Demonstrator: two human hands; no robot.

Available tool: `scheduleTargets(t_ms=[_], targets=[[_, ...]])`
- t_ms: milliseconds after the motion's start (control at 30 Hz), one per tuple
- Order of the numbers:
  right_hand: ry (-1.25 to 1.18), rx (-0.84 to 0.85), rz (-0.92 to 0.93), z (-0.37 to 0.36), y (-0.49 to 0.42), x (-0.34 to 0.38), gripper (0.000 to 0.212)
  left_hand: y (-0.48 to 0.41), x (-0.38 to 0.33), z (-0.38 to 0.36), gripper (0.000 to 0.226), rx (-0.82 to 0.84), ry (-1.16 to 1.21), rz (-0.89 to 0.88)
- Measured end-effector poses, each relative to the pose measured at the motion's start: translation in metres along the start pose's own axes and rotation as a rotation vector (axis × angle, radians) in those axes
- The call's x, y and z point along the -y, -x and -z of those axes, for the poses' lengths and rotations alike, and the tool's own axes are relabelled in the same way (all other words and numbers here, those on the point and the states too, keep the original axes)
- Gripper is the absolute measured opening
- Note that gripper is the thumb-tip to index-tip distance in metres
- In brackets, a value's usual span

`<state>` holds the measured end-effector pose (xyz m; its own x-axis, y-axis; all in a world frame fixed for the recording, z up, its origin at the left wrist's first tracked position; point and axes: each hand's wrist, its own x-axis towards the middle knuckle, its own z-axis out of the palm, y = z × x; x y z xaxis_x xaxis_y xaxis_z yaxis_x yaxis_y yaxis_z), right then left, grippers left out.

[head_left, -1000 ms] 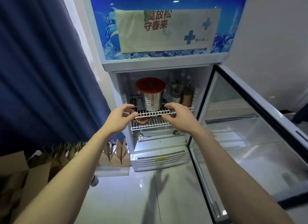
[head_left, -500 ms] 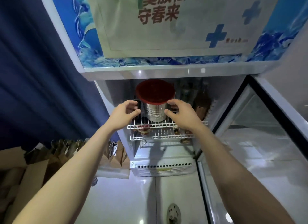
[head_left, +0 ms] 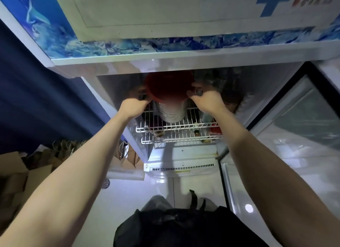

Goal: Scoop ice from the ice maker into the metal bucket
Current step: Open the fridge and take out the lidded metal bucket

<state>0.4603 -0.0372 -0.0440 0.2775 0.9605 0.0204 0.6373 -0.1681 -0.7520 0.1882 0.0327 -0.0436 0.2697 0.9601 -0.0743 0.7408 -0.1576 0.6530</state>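
Closing on the metal bucket (head_left: 171, 112), my left hand (head_left: 133, 107) and right hand (head_left: 206, 99) have left the front edge of the wire shelf (head_left: 176, 126), where they were a second ago. Each now has its fingers curled round one of the dark side handles (head_left: 199, 92). The bucket stands on that shelf inside the cooler (head_left: 112, 88), with its red lid (head_left: 168, 88) on. I judge this to be the lift-out. No ice goes in until the bucket is out and uncovered.
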Motion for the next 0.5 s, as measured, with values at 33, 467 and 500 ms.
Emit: scheduleTargets(t_ms=[33,467,500], targets=[[-0.018,-0.007,-0.011,-0.002,-0.003,0.000,0.044,-0.007,0.003,0.000,0.018,0.007,0.037,-0.075],[0.096,-0.142,0.084,-0.025,-0.040,-0.020,0.044,-0.070,0.038,-0.028,0.058,-0.150,0.029,-0.138],[0.109,-0.152,0.088,-0.026,-0.043,-0.022,0.043,-0.072,0.038,-0.032,0.053,-0.161,0.032,-0.145]])
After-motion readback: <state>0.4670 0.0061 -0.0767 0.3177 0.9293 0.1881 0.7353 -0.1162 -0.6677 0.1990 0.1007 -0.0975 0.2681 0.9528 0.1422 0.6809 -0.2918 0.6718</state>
